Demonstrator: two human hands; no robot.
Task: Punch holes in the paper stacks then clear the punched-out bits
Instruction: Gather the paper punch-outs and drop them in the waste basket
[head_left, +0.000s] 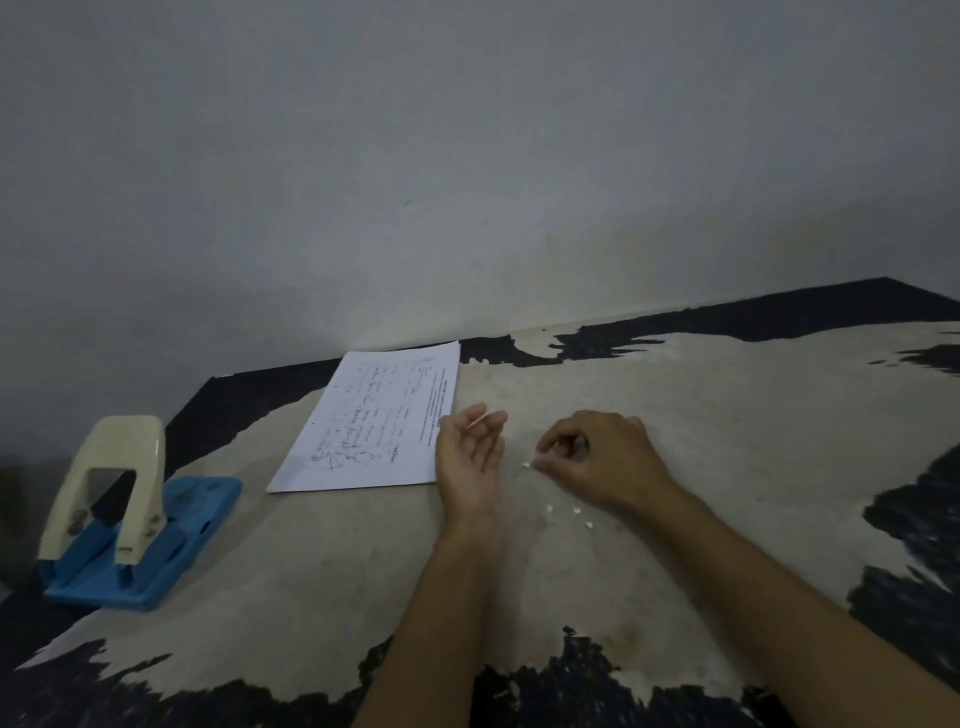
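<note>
Head view: right hand (597, 457) seemingly pinches bits (563, 512).

The hole punch (122, 512) has a cream lever on a blue base. White paper stack (371, 423) carries dark handwriting. The table (727, 415) is worn beige with black patches.

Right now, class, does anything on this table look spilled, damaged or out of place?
Yes. Small white punched-out bits lie loose on the table near the right hand, spilled outside the hole punch. The table's dark surface coating is worn away in large ragged patches. The paper stack lies flat and looks tidy.
</note>
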